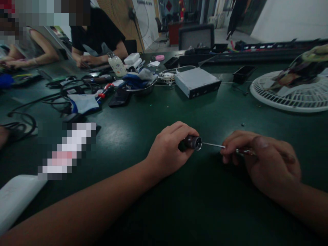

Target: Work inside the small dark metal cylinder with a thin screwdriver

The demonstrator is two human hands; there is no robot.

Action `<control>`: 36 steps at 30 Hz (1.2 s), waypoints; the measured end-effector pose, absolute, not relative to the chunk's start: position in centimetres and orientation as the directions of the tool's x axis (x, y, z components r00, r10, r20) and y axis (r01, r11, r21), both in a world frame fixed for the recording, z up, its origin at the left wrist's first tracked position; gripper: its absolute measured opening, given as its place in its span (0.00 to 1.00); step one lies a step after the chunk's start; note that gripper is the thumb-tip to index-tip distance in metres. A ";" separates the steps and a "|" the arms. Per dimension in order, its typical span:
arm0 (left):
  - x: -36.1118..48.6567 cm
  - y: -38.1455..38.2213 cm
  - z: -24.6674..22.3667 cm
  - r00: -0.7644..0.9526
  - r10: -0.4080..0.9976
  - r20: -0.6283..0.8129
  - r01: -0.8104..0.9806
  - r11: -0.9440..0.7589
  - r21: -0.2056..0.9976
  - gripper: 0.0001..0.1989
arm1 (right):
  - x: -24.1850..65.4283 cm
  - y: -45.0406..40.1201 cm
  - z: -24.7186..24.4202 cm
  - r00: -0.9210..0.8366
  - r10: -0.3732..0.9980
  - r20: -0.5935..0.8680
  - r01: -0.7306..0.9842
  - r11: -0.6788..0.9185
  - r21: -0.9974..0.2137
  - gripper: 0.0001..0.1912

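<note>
Your left forearm (102, 198) stretches in from the lower left, ending in your left hand (167, 147), its fingers (188, 130) bent. Your right hand (273, 162) faces it, thumb (262, 143) uppermost, fingers (233, 142) curled, wrist (302, 189) toward the right edge.

We record a dark green bench (128, 136) with soft sheen from the room light. Beyond it we note a mesh-backed chair (196, 37), pale floor (222, 37), red furniture (175, 35), wood-toned panelling (115, 15) leftward, white wall (289, 20) rightward.
</note>
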State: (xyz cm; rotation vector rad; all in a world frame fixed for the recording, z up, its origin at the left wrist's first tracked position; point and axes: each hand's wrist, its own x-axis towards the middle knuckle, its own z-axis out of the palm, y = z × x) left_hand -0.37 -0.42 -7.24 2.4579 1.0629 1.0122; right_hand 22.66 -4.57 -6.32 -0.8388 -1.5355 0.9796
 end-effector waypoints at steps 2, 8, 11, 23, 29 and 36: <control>-0.4 -0.5 -7.2 0.484 0.725 0.490 0.531 -0.689 0.494 0.11 | 22.6 -4.6 -6.3 -0.188 0.899 0.395 0.013 0.405 -0.914 0.20; -0.2 -0.3 -7.2 0.483 0.729 0.484 0.535 -0.684 0.496 0.12 | 23.0 -4.3 -6.3 -0.309 0.869 0.387 -0.003 0.406 -0.914 0.20; -0.1 -0.3 -7.2 0.479 0.731 0.485 0.536 -0.682 0.498 0.11 | 23.0 -4.3 -6.4 -0.279 0.881 0.382 0.002 0.398 -0.917 0.21; -0.2 -0.3 -7.3 0.481 0.731 0.484 0.532 -0.682 0.501 0.11 | 22.9 -4.2 -6.1 -0.291 0.869 0.399 -0.012 0.414 -0.910 0.20; -0.2 -0.4 -7.3 0.481 0.731 0.484 0.534 -0.682 0.499 0.11 | 22.8 -4.4 -6.6 -0.189 0.892 0.411 -0.001 0.418 -0.908 0.21; -0.2 -0.4 -7.1 0.475 0.732 0.489 0.537 -0.681 0.498 0.11 | 23.0 -4.3 -6.4 -0.325 0.842 0.430 -0.033 0.444 -0.895 0.19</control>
